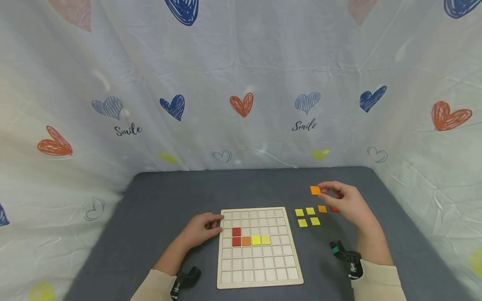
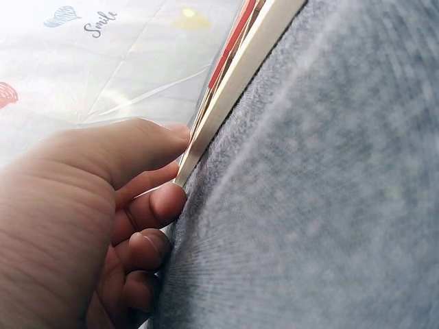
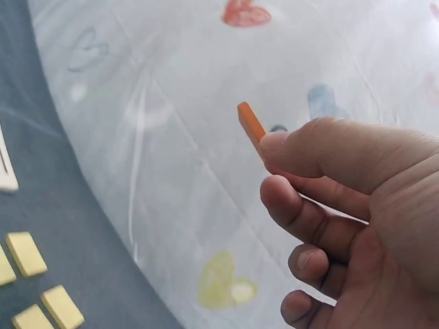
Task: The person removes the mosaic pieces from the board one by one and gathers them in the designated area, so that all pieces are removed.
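My right hand (image 1: 348, 202) pinches an orange square tile (image 1: 315, 190) between thumb and fingertips, raised above the table at the right. In the right wrist view the tile (image 3: 251, 129) shows edge-on, sticking out past the thumb tip. A pale wooden grid board (image 1: 260, 285) lies flat in front of me. My left hand (image 1: 199, 229) holds its left edge near the far corner, thumb and fingers at the rim (image 2: 226, 96). On the board are two red tiles (image 1: 236, 241), one above the other, then an orange tile (image 1: 246, 241) and two yellow tiles (image 1: 256, 240) in a row.
Right of the board lie several loose yellow tiles (image 1: 303, 223), another orange tile (image 1: 322, 209) and a red tile (image 1: 334, 209) partly behind my right hand. A dark grey cloth covers the table (image 1: 180, 188). A white curtain (image 1: 211, 138) with printed hearts surrounds it.
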A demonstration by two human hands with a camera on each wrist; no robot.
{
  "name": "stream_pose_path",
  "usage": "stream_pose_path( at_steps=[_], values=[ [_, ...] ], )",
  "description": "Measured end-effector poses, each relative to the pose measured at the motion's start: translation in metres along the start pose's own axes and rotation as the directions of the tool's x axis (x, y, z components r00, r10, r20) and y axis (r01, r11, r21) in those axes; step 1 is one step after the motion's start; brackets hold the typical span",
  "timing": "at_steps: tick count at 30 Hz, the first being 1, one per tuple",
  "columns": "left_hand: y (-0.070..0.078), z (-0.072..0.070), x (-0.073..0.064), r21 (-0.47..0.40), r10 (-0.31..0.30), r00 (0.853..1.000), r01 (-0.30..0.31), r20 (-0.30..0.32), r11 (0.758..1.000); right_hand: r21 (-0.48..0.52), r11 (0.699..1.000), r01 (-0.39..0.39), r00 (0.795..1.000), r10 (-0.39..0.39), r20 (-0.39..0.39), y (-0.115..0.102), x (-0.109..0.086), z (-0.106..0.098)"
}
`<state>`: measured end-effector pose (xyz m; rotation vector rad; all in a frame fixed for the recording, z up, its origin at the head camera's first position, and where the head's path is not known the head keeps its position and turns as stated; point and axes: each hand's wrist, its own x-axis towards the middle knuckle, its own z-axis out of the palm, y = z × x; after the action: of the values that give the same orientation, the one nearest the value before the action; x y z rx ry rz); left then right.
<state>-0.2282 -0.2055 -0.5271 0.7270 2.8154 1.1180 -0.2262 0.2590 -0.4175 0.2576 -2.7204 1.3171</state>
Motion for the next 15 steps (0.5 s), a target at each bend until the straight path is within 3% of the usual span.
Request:
stream_pose_path(
  at_steps=[7,15],
  values=[
    [0.000,0.000,0.001,-0.001,0.005,1.000,-0.005,-0.002,1.000,-0.044,0.998,-0.038,0.999,0.038,-0.004,0.027,-0.003,-0.014],
    [0.000,0.000,0.000,0.012,0.003,1.000,-0.003,-0.001,1.000,-0.033,0.991,-0.130,0.988,0.132,0.075,0.059,-0.002,-0.014]
  ],
)
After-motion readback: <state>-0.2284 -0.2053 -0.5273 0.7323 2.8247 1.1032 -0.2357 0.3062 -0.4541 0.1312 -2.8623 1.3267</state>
